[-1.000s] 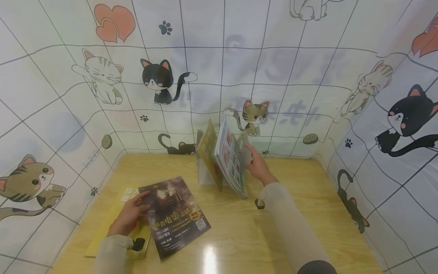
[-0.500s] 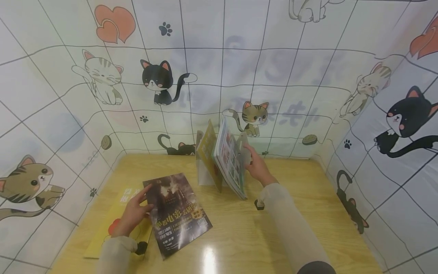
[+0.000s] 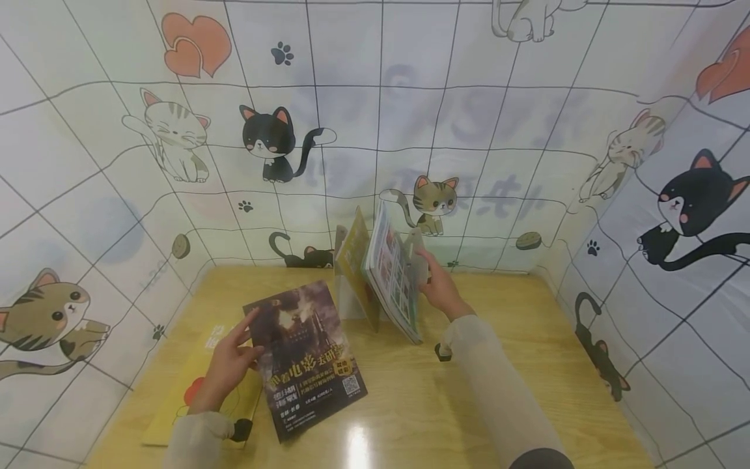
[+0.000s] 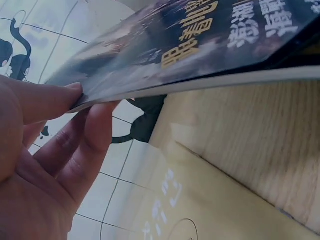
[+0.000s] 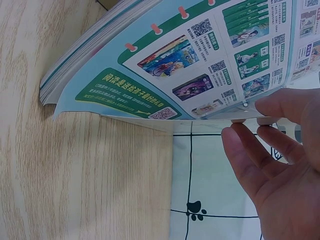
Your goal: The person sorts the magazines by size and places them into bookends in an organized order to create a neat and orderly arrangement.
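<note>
My left hand (image 3: 230, 361) pinches a dark magazine (image 3: 305, 365) by its left edge, thumb on the cover and fingers beneath. In the left wrist view, the magazine (image 4: 150, 60) is raised above the table. At the back, a pale bookend (image 3: 350, 303) holds a yellow book (image 3: 355, 260) and a leaning stack of magazines (image 3: 394, 277). My right hand (image 3: 442, 290) pinches the bookend's right upright panel, thumb inside and fingers outside. The right wrist view shows the right hand (image 5: 280, 160) beside the blue-green back page of the outermost magazine (image 5: 170, 70).
A yellow book (image 3: 164, 404) lies flat on the wooden table (image 3: 498, 312) at the left, partly beneath my left forearm. Cloth walls (image 3: 375, 117) with cat drawings and grid lines enclose the table at the back and both sides.
The dark magazine has come up off the table in my left hand and shifted slightly toward the bookend, uncovering more of the yellow book. My right hand keeps its place on the bookend.
</note>
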The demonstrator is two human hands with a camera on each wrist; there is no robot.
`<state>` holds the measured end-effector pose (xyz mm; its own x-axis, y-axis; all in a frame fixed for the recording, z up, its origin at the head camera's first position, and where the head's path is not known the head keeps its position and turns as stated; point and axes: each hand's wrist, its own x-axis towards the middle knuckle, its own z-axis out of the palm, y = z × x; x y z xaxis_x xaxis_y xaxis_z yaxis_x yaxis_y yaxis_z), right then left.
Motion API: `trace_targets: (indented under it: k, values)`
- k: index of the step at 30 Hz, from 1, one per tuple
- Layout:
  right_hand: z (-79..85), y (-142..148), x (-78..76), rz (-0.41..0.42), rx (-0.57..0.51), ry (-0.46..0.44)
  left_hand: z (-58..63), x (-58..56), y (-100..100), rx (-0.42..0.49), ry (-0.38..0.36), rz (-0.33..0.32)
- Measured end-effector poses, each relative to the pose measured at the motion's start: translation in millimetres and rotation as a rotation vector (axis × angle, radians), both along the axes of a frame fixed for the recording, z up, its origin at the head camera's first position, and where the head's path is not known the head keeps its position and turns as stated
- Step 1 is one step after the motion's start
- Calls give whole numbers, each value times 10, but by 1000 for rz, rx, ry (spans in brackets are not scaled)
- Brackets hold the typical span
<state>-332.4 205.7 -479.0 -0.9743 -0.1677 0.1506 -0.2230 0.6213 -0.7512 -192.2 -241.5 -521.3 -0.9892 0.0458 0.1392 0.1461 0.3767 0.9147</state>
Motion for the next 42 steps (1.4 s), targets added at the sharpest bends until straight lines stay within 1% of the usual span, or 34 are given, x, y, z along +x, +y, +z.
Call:
trace_targets:
  k: [4,7,12,16,23,27,31,35,38,42]
  values:
    - [-2,-2,8,-1,-2,11,82,47,30,-12,62,17]
    - [-2,0,12,-1,2,20,142,77,46,3,93,26]
    - [7,7,21,18,7,26,228,111,64,99,126,16]
    - [16,11,29,31,-1,31,284,125,68,179,122,13]
    - [6,9,15,33,2,47,302,168,48,236,97,24]
    - [7,6,9,21,5,38,316,183,52,289,116,7]
    - [11,5,15,19,-4,24,368,194,90,329,138,-3]
    - [17,8,29,26,-9,22,425,198,134,337,137,5]
    - [18,10,37,23,-2,24,451,191,167,326,141,12]
    - [6,14,35,21,10,33,483,172,229,267,170,21]
